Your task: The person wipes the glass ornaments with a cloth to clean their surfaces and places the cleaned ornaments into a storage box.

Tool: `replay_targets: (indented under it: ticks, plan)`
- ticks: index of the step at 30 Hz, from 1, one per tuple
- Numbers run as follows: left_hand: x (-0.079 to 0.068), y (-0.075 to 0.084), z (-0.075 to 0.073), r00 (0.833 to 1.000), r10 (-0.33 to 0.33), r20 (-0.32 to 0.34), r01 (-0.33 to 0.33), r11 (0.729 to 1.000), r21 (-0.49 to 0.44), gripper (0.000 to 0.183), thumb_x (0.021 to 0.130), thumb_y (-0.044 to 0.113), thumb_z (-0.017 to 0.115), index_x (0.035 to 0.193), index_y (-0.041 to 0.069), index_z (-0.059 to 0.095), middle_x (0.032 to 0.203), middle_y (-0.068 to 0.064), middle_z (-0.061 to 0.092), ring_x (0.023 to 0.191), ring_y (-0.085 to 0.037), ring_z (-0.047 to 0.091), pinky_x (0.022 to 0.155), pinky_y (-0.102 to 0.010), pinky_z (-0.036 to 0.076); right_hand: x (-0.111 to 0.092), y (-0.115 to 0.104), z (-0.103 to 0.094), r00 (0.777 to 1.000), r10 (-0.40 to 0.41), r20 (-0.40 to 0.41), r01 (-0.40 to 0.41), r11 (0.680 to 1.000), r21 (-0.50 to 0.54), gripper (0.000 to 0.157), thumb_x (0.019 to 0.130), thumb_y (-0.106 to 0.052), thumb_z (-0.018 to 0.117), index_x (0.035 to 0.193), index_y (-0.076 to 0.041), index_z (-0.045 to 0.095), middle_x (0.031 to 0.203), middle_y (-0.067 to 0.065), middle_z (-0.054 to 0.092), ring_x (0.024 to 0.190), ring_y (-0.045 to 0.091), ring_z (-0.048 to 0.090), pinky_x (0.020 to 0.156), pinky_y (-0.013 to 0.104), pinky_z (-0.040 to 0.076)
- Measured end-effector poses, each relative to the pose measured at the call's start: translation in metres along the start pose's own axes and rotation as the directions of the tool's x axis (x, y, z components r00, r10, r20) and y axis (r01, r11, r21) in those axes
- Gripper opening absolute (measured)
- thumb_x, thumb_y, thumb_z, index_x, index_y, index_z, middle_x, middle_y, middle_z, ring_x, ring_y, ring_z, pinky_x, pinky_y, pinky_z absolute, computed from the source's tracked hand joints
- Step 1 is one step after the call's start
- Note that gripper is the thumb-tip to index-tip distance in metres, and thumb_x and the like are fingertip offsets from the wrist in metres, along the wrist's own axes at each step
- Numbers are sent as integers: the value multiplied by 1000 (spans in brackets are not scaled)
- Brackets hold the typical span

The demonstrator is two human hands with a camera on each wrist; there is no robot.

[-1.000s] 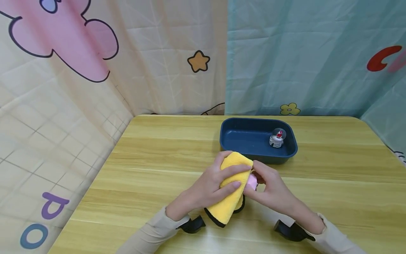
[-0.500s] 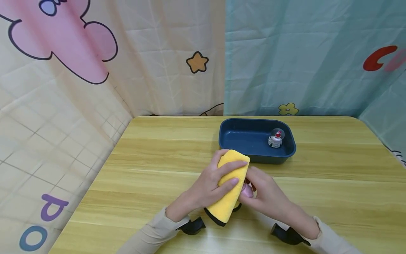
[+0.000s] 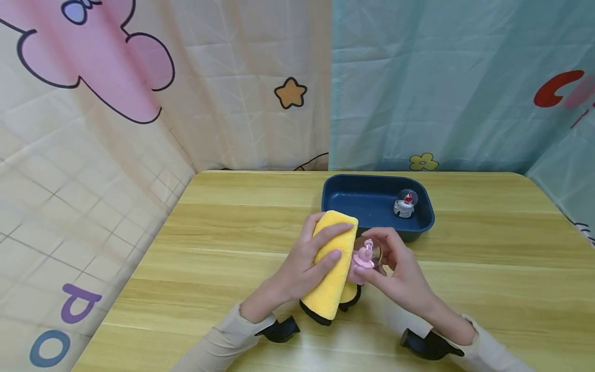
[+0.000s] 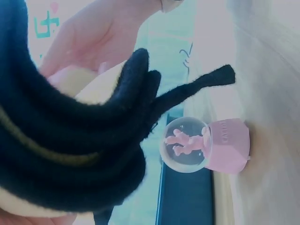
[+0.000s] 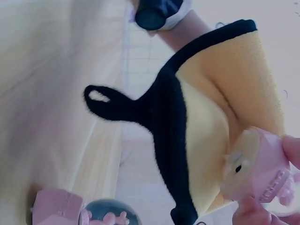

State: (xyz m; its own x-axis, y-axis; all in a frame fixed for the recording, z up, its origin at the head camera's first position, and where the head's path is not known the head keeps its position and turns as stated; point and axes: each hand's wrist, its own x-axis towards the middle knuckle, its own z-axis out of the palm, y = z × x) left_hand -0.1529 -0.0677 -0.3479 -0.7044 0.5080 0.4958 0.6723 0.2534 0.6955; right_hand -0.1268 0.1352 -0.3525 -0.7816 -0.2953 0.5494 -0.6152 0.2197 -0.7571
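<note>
My left hand (image 3: 290,274) grips a folded yellow cloth (image 3: 327,294) with black edging and a hanging loop, which shows large in the right wrist view. Beside it, my right hand (image 3: 406,276) holds a pink snow globe (image 3: 365,256) between fingers and thumb, its clear dome around a pink figure. The cloth lies right at the globe's base (image 5: 269,164), whose underside faces the cloth in the right wrist view. A second pink snow globe (image 4: 227,145) stands upright on the table in the left wrist view; the hands hide it in the head view.
Behind the hands sits a dark blue rectangular bin (image 3: 360,199). Inside its right end stands a white-based snow globe (image 3: 404,206) with a red figure. The wooden table (image 3: 223,222) reaches back to printed curtains (image 3: 251,103).
My right hand has turned the held snow globe, so its clear dome and figure now show instead of only a pink part. The left hand and cloth have shifted slightly left and away.
</note>
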Motion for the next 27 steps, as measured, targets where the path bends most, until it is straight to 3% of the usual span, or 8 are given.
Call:
replay_targets:
  ticks: [5,8,16,21,27]
  plan:
    - [-1,1,1,999,-17,29,17,1000,-8,40,98,42,40,134,28,46,138,-10,31,115,-20,44,81,-27,46,-1,0,2,1000,8,-14,-5,978,211,50,75,20,60,119,10,37,110,0,54,90,4,58,73,15,53]
    - [-1,2,1,999,-28,32,28,999,-15,41,97,45,38,135,29,45,139,-9,30,114,-19,44,81,-27,46,-2,0,4,999,34,-10,-30,959,281,49,78,19,59,120,10,35,110,-1,55,93,5,59,77,16,54]
    - [-1,4,2,997,-42,70,46,997,-56,50,95,56,33,138,31,40,140,-8,26,113,-19,45,81,-27,46,-4,1,5,989,141,-39,-118,926,358,51,79,17,60,121,-4,40,109,-3,58,93,5,60,76,16,54]
    - [-2,5,3,995,-68,78,75,992,-100,51,94,57,38,138,32,39,142,-7,24,113,-19,45,81,-27,46,-6,1,8,988,151,-41,-122,905,408,52,79,17,60,122,-5,40,109,-2,56,83,6,56,68,14,51]
    - [-2,6,3,995,-84,51,90,989,-115,49,94,52,43,138,32,39,143,-5,22,109,-19,46,78,-27,48,-7,0,9,979,199,-35,-167,898,408,50,82,14,58,121,-11,41,114,-2,55,90,5,59,76,16,54]
